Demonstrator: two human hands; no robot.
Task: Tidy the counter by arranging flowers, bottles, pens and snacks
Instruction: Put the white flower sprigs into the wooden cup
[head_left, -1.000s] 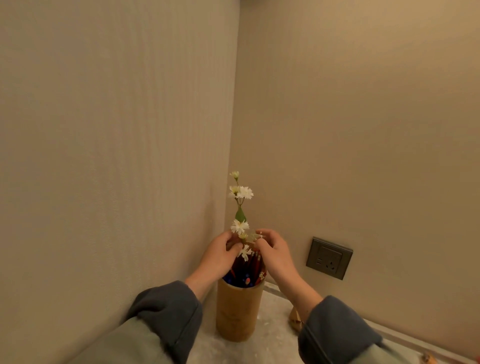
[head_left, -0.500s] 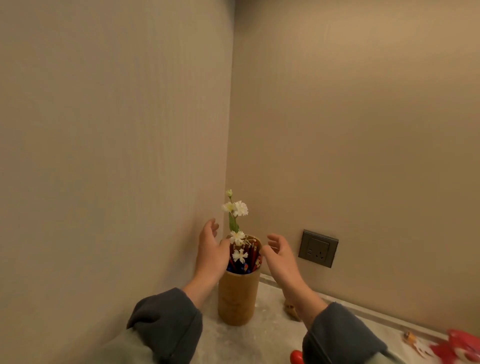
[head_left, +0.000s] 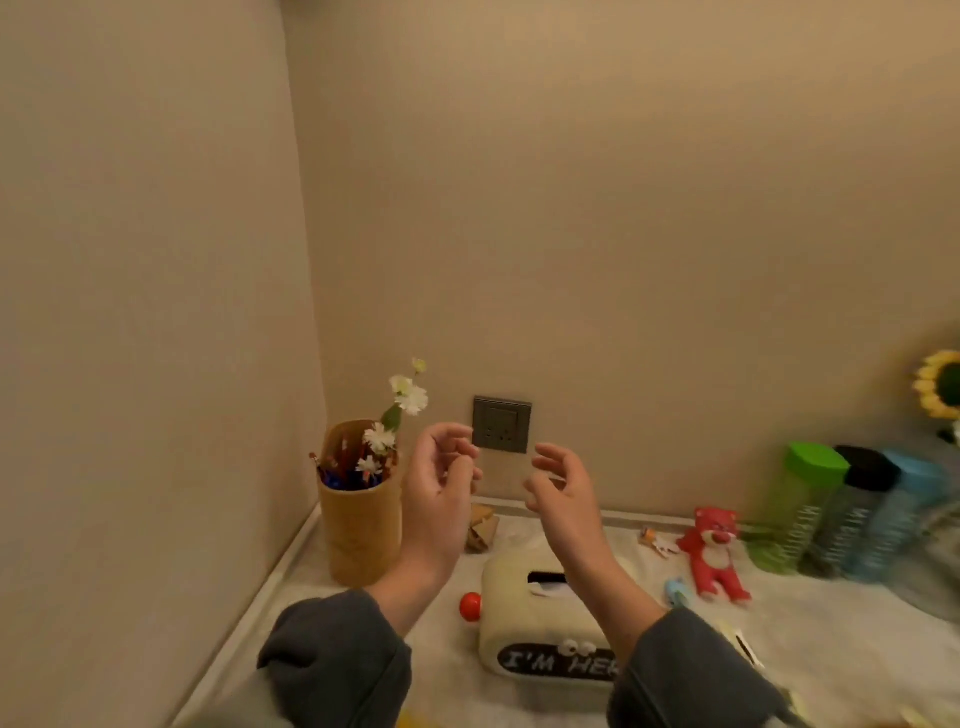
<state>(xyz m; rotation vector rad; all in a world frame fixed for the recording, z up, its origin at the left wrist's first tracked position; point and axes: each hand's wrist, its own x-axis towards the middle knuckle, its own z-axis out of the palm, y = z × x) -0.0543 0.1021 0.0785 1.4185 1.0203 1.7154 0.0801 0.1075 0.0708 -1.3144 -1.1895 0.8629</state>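
Both hands hover empty above the desk (head_left: 857, 649), fingers (head_left: 452, 430) loosely curled. The left hand (head_left: 441, 499) is just right of the cup (head_left: 358, 525), the right hand (head_left: 563, 499) over the tissue box (head_left: 524, 623). White flowers (head_left: 410, 397) and pens (head_left: 340, 470) stand in the corner cup. A puzzle (head_left: 480, 525) and a ball (head_left: 470, 605) lie between cup and box. A red bear (head_left: 717, 551) and three bottles (head_left: 852, 519) stand to the right.

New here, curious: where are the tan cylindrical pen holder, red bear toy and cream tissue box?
Tan cylindrical pen holder (head_left: 358, 525): head view, front wall.
Red bear toy (head_left: 719, 558): head view, belly.
Cream tissue box (head_left: 511, 597): head view, top face.
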